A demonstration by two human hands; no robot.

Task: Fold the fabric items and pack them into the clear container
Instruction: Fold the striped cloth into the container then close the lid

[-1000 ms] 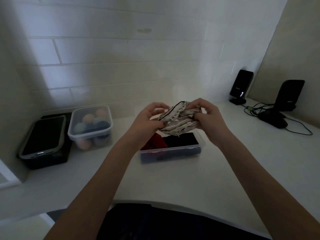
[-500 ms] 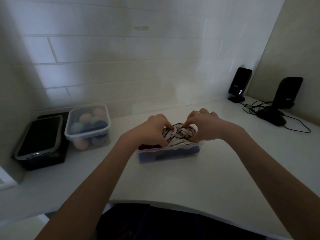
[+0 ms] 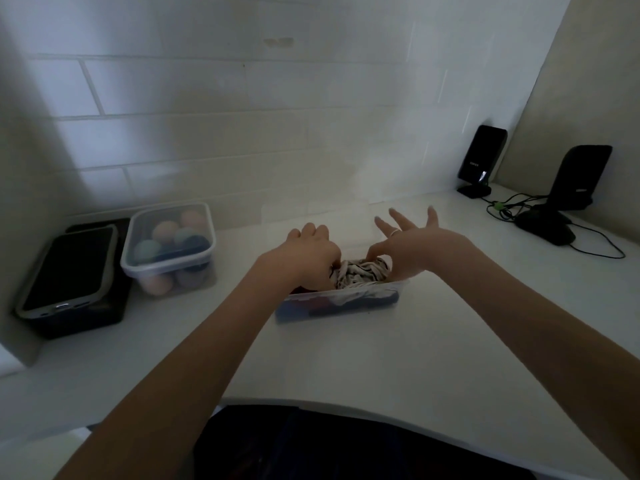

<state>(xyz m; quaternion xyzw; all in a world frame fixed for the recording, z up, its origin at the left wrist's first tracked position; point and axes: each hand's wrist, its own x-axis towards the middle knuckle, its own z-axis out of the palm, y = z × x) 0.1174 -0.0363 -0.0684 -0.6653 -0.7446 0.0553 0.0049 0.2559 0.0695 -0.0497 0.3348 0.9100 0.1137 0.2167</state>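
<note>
A small clear container (image 3: 339, 304) stands on the white counter in front of me, with dark blue and red fabric showing through its wall. A bunched cream striped fabric (image 3: 360, 275) sits on top inside it. My left hand (image 3: 308, 254) is curled at the fabric's left edge, its fingertips hidden down in the container. My right hand (image 3: 408, 244) is at the fabric's right edge. Thumb and forefinger touch the cloth while the other fingers spread straight upward.
A lidded tub of coloured balls (image 3: 169, 247) stands to the left, beside a phone (image 3: 69, 268) lying on a black box (image 3: 86, 317). Two black speakers (image 3: 481, 161) (image 3: 575, 181) with cables (image 3: 509, 209) stand at the far right. The counter's curved front edge (image 3: 346, 407) is near my body.
Both hands brought the striped fabric down from above the container into it. My right hand's fingers have since spread open, while the left stays curled at the cloth.
</note>
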